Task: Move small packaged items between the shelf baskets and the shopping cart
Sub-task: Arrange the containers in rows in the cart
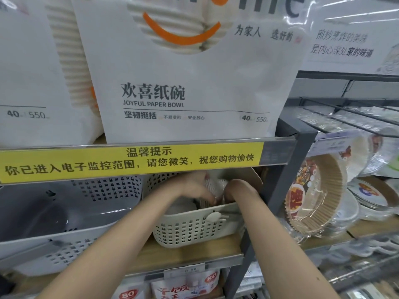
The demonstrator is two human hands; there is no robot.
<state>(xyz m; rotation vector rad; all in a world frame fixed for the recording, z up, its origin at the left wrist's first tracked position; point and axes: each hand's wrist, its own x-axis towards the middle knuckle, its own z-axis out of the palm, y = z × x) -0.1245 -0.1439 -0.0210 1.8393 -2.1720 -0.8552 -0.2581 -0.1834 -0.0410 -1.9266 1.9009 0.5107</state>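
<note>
Bare forearms reach up from the bottom edge and meet over a cream perforated basket [194,227] that stands on the wooden shelf board [190,251], right of a larger grey perforated basket [71,214] on the same board. Below that board, red-and-white packets [185,288] show at the lower edge. The left hand [192,186] lies inside the cream basket with its fingers curled over a small pack of white pleated paper cups [216,185], holding it near the basket's back. The right hand [234,190] dips into the same basket just beside that pack; its wrist bends down and the fingers are hidden behind the basket wall, so I cannot tell whether it holds anything. More pale rounded packs lie low in the basket under the left wrist, too blurred to name. A round cream clip [212,217] sits on the basket's front rim. Above the hands runs a yellow notice strip [129,162] with black Chinese characters along the edge of the upper shelf. On that upper shelf stands a big white bag printed "JOYFUL PAPER BOWL" [190,83]. Right of the dark metal upright [287,169], stacked paper trays in clear wrap [317,195] lean on the neighbouring shelf.
</note>
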